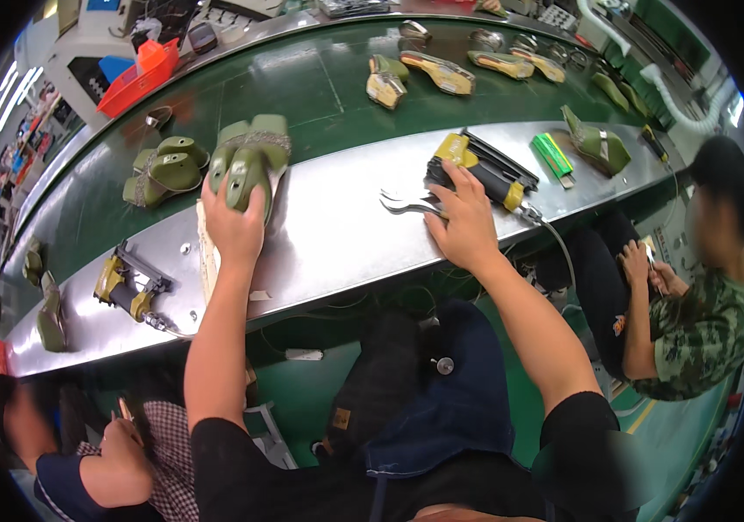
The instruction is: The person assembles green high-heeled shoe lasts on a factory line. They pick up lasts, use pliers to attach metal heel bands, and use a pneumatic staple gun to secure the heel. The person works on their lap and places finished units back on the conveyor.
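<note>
My left hand [234, 228] is closed around the near ends of a pair of green shoe lasts [263, 143] with a glittery strap across them. The lasts lie at the inner edge of the metal worktop. To the right, my right hand [469, 222] has its fingers spread. Its fingertips reach the yellow-and-black air stapler [502, 181], and its thumb lies by the handles of the metal pincers [400, 204]. Whether the thumb touches them, I cannot tell. A green-and-yellow box [553, 158] lies right of the stapler.
Another air stapler [128, 283] and its hose lie on the left worktop [337, 261]. More strapped lasts [167, 170] and several tan soles [441, 71] rest on the green belt [311, 83]. A red bin [141, 76] stands behind. Co-workers sit left and right [693, 322].
</note>
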